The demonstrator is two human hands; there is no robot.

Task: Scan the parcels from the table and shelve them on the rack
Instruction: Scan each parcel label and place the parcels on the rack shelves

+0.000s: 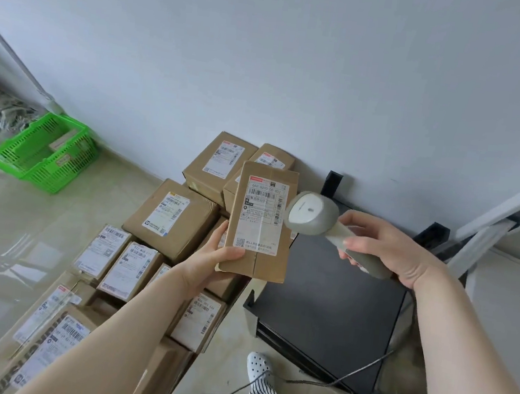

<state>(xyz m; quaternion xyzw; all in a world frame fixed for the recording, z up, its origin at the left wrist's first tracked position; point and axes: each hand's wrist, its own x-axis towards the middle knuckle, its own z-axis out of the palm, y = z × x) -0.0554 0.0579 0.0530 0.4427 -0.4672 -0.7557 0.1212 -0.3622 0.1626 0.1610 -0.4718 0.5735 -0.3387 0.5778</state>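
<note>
We had the flat parcel (260,220) upright above the tabletop's right edge, left hand (212,256) fingers gripping its lower-left corner, right hand (387,245) wrapped round the scanner (312,214); it looked light, stiff cardboard, best held by edges, clear of the glossy label (263,213).

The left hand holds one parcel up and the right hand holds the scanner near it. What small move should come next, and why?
Probably turn the scanner head a little to the left, so its window faces the barcode on the held parcel. The left hand already holds the label side up, facing the camera, and the right hand has the scanner just beside the label's right edge, so only aiming seems to be missing.
</note>
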